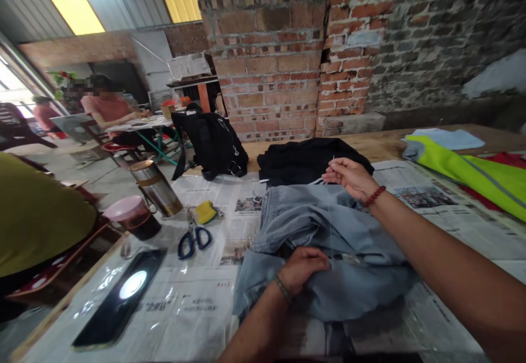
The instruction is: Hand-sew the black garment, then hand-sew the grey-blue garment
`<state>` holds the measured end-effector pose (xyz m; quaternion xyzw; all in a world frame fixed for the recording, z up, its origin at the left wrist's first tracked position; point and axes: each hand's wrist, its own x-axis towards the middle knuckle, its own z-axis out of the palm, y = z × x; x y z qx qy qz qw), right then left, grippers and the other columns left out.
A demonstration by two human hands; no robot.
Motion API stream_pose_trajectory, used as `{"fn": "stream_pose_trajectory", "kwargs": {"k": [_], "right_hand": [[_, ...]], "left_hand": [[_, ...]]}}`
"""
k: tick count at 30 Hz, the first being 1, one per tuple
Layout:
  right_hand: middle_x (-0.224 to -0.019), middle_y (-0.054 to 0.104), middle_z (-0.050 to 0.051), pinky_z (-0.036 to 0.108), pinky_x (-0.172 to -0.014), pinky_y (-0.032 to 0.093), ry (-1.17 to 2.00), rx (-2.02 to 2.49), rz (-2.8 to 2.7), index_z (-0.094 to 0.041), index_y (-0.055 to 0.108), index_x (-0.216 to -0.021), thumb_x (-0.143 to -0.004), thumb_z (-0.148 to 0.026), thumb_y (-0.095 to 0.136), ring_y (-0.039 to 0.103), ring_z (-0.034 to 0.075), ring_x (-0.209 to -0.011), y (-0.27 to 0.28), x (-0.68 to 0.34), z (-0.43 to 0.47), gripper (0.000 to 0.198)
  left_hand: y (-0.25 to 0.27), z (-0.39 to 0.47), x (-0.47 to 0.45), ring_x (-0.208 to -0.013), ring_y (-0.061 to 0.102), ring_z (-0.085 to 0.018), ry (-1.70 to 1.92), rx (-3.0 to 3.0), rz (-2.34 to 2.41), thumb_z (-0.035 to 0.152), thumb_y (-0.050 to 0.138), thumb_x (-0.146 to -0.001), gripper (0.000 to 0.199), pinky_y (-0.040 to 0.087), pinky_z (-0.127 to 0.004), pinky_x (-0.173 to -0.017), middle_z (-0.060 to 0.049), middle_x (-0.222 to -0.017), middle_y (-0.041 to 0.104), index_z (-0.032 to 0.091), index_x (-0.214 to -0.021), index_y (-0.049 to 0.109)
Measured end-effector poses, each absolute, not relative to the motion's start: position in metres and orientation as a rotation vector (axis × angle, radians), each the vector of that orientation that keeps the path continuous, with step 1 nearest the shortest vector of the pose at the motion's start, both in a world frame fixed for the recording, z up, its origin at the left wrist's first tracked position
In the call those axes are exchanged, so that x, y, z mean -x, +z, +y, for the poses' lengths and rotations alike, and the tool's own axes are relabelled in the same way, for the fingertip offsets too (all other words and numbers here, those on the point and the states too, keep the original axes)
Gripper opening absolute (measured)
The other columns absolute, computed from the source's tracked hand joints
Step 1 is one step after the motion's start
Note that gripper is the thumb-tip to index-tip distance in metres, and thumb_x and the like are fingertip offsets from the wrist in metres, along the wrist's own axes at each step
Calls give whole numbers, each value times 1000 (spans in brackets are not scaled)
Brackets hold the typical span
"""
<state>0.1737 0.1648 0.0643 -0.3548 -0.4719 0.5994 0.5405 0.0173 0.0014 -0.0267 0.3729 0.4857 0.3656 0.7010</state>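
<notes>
A crumpled grey-blue garment (349,286) lies in front of me on the newspaper-covered table. My left hand (303,270) is closed on its fabric near the middle, fingers curled over a fold. Raised above the garment's far edge, my right hand (349,177) pinches a thin needle (334,158) between thumb and fingertips. A faint thread seems to run from there down to the cloth near my left hand. Behind the garment lies a folded black garment (304,157) with white stripes.
To the left lie scissors (194,241), a yellow item (206,212), a phone (121,297), a steel tumbler (156,188) and a pink-lidded cup (133,218). A black backpack (213,144) stands behind; a neon-yellow garment (472,174) lies right. Another person (109,108) sits at a far table.
</notes>
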Motion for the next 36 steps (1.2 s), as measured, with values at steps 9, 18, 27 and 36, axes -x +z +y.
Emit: {"fn": "stream_pose_trajectory", "kwargs": {"k": [9,18,27,36], "right_hand": [[-59,59,-3,26,-57,55,1397,815,-1143,-18,53,-76,-79,-12,54,65,12,-56,87,-172,170,6],[-59,58,-3,27,-57,55,1335,795,-1116,-17,52,-76,-81,-8,47,64,12,-55,100,-176,175,11],[-58,58,-4,26,-53,54,1273,788,-1099,-16,50,-76,-81,-8,45,64,11,-52,110,-179,189,11],[-55,56,-4,25,-53,54,1195,809,-1082,-16,49,-73,-81,-7,43,62,11,-50,129,-185,198,13]], "left_hand": [[-26,3,-18,-45,45,-8,817,-803,1080,23,71,-47,14,30,-21,-47,3,-49,57,15,-57,66],[-26,3,-17,-44,45,-8,827,-824,1069,22,70,-50,12,30,-20,-46,3,-49,57,14,-58,66],[-24,3,-17,-43,44,-7,799,-820,1077,25,71,-49,16,30,-20,-46,3,-48,56,13,-59,65],[-24,3,-17,-43,44,-7,797,-817,1046,25,71,-50,15,30,-20,-46,3,-49,56,14,-59,65]]}}
